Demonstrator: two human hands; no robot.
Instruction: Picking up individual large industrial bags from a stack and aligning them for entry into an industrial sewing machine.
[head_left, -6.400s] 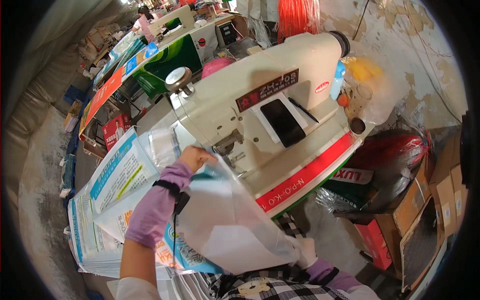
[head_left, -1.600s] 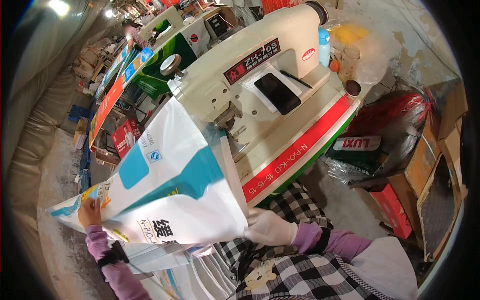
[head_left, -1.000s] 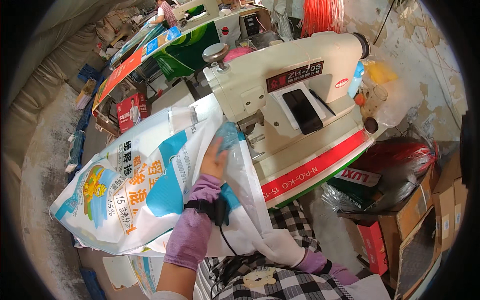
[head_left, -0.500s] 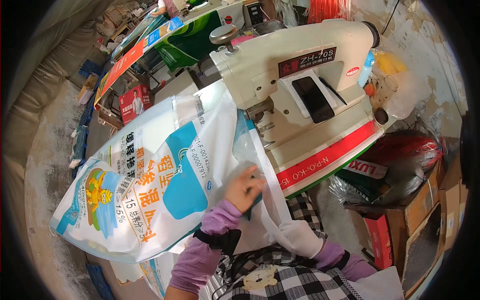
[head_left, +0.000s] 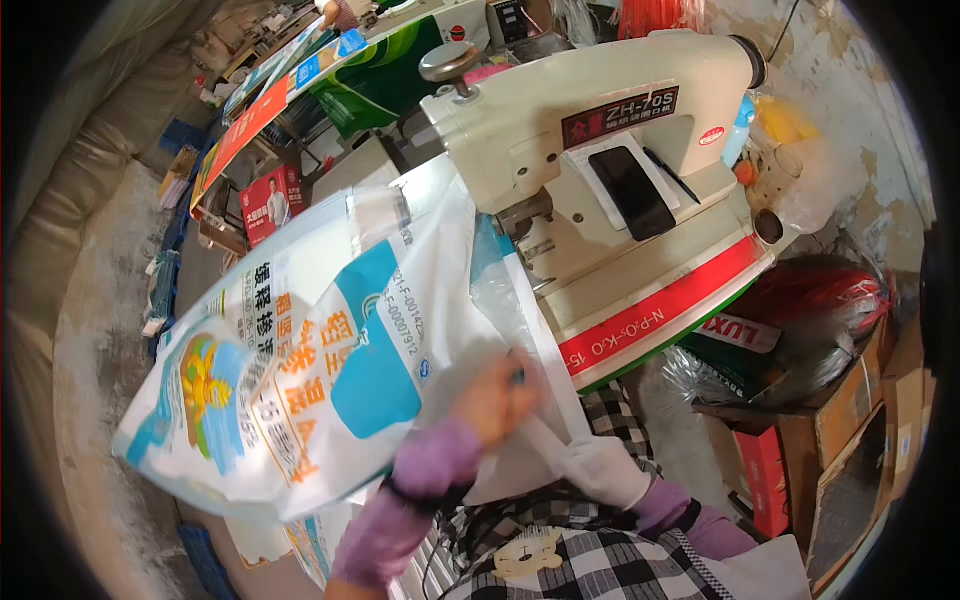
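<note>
A large white woven sack (head_left: 320, 330), printed with blue, orange and black, lies slantwise in front of me. Its upper end reaches under the head of a cream sewing machine (head_left: 600, 110). My left hand (head_left: 497, 400), bare and with a dark ring, is over the sack's right side near its open edge; motion smears its fingers. Lower right, my right hand (head_left: 605, 472), in a white glove, has its fingers closed on the sack's edge. A clear inner liner (head_left: 500, 300) shows along that edge, close to the needle area.
On the machine bed rest a black phone (head_left: 632, 190), white paper and a pen (head_left: 670, 175). Cardboard boxes (head_left: 840, 430) and plastic-wrapped bundles stand at right. A red box (head_left: 270, 203) sits behind the sack. Another person (head_left: 338, 14) is at the far table.
My left hand has moved slightly down and right and is now blurred. The sack's left end has shifted a little to the right. My right hand keeps its hold.
</note>
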